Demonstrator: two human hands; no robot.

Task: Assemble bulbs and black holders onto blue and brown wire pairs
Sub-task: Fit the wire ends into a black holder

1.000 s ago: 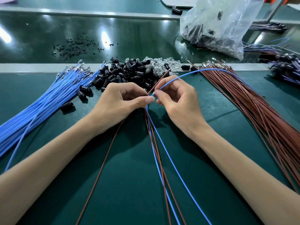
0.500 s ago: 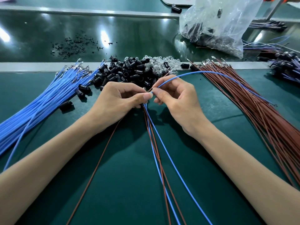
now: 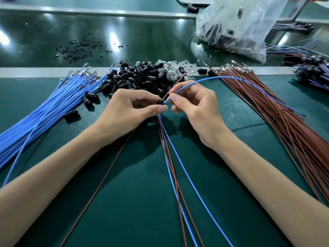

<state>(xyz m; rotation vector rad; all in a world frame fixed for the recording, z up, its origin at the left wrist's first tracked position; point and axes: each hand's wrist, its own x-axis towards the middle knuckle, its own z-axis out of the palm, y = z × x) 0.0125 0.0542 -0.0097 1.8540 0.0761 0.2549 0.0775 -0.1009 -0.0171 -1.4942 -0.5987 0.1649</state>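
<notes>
Left hand [image 3: 131,107] pinches a tiny black holder [image 3: 161,102]; right hand [image 3: 194,102] clamps the floppy blue wire [image 3: 185,85] near its tip, probably the best spot.

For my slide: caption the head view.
Left hand pinches a black holder while right hand feeds a blue wire in.

Dark green matte tabletop [image 3: 135,202] fills the near side. Pale grey rail [image 3: 35,72] runs along its far edge. Beyond it, glossy dark green conveyor belt [image 3: 142,32] with overhead light glare; second grey rail [image 3: 89,12] at the belt's far edge.
</notes>
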